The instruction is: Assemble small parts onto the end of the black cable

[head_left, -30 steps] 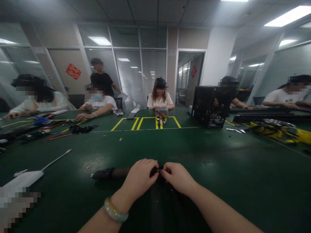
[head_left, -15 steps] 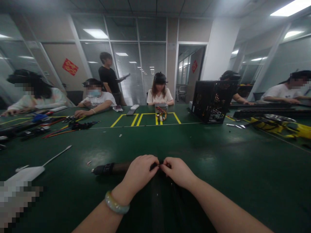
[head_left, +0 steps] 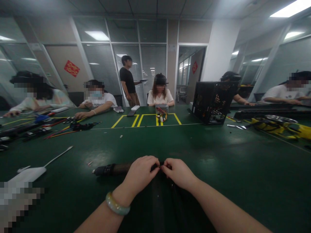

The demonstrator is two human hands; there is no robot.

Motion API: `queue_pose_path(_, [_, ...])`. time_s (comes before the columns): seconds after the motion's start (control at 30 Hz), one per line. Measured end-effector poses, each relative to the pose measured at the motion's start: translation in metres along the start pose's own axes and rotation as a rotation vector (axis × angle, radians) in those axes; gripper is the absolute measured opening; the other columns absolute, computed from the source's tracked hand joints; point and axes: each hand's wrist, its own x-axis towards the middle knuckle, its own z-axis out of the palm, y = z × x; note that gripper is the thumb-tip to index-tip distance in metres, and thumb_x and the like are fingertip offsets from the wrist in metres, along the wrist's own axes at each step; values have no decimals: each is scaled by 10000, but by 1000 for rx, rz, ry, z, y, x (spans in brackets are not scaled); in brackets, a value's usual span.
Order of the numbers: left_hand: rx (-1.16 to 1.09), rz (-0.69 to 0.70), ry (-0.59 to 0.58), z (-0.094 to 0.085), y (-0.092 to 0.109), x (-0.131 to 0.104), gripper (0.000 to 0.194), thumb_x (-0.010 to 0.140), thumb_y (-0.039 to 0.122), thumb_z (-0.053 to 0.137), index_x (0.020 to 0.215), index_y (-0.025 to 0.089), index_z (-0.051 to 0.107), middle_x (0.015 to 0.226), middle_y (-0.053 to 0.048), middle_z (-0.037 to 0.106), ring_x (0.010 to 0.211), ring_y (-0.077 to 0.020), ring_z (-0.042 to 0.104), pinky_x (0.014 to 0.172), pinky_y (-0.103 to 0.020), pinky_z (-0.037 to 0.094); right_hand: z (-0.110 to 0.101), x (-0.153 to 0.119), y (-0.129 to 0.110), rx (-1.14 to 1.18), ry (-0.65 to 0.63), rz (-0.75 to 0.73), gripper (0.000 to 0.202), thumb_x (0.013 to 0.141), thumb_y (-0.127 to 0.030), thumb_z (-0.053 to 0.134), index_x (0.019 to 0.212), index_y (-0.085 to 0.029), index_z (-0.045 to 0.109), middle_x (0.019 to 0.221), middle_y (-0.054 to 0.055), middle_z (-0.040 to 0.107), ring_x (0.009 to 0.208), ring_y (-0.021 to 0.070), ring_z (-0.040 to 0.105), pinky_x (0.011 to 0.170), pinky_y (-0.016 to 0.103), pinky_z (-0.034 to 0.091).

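My left hand and my right hand meet over the table in front of me, their fingertips pinched close together. Between them shows a bit of a small black piece, mostly hidden by the fingers. Below the hands, a long dark strip runs toward me, hard to make out against the green surface. A dark cylindrical tool with a black ringed collar and a metal tip lies beside my left hand, partly behind it. A pale bangle circles my left wrist.
On the left lies a white device with a thin stem. Cables spread farther back. A black computer case stands at the back right, near yellow straps. A power supply with wires sits opposite, before a seated person. Other people sit around.
My hands stay almost in place, still pinched together. The standing person in a dark shirt across the table has moved to the right.
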Motion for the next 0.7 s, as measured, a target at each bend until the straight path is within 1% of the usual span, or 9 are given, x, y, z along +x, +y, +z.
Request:
queue_pose_path(0.13, [-11, 1, -2, 1, -1, 0, 88, 854, 235, 579, 922, 244, 636, 991, -5, 668, 937, -190, 607, 885, -335, 444, 0, 0, 0, 4, 3, -3, 241, 912, -368, 532, 792, -202, 658, 707, -5, 671, 621, 123, 592, 555, 217, 326])
queue_pose_path(0.33, [-27, -65, 33, 4, -1, -1, 136, 825, 245, 605, 961, 242, 615, 970, -11, 668, 912, -199, 612, 846, -337, 451, 3, 1, 2, 20, 11, -2, 227, 911, -347, 534, 781, -197, 645, 650, -13, 657, 595, 119, 589, 552, 212, 326])
queue_pose_path(0.7, [-29, -42, 23, 1, 2, -2, 94, 829, 221, 596, 917, 245, 617, 979, 0, 662, 924, -189, 604, 876, -331, 443, 4, 1, 3, 22, 9, 12, 230, 914, -348, 534, 788, -197, 653, 685, -7, 665, 624, 120, 592, 560, 211, 333])
